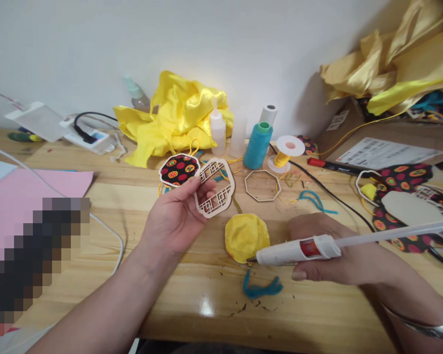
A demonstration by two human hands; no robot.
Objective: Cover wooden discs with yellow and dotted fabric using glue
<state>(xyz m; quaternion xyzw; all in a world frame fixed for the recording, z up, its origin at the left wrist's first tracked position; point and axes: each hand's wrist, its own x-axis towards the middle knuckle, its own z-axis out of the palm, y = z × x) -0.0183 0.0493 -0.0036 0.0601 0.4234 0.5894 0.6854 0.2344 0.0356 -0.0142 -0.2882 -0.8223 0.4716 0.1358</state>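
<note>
My left hand (175, 216) is raised above the wooden table (192, 305), its fingers pinched on a pale wooden lattice cut-out (214, 188). Just behind it is a matching frame backed with black dotted fabric (179, 169). My right hand (328, 253) grips a white glue gun (299, 249) with a long clear glue stick (395, 232) sticking out to the right. The gun's nozzle points left at a round yellow fabric pad (245, 236) lying on the table. A piece of teal yarn (260, 288) lies below the pad.
A wooden octagon ring (262, 185), teal thread cone (257, 146), yellow thread spool (286, 152), two squeeze bottles (218, 131) and crumpled yellow satin (177, 115) sit behind. Dotted fabric pieces (402, 179) and a cardboard box (384, 142) are at right, pink paper (29, 191) and a power strip (86, 137) at left.
</note>
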